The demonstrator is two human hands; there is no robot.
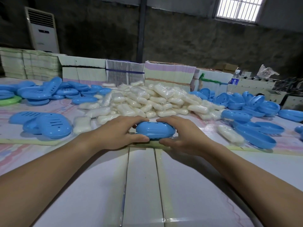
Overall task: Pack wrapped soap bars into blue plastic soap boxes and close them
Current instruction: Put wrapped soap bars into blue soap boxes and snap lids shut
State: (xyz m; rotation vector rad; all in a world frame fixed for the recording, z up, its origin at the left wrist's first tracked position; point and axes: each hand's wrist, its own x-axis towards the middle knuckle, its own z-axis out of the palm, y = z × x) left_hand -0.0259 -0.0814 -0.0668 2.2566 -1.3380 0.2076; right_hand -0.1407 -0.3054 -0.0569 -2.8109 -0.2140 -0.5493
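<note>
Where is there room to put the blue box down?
Bare white tabletop lies between the forearms, nearer than the soap box that the left hand and right hand hold. Behind it the soap pile crowds everything.

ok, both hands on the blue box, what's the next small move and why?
Probably squeeze it fully shut: the left hand and right hand grip the soap box from either end, lid already on the base, with a seam still visible along the front.
</note>
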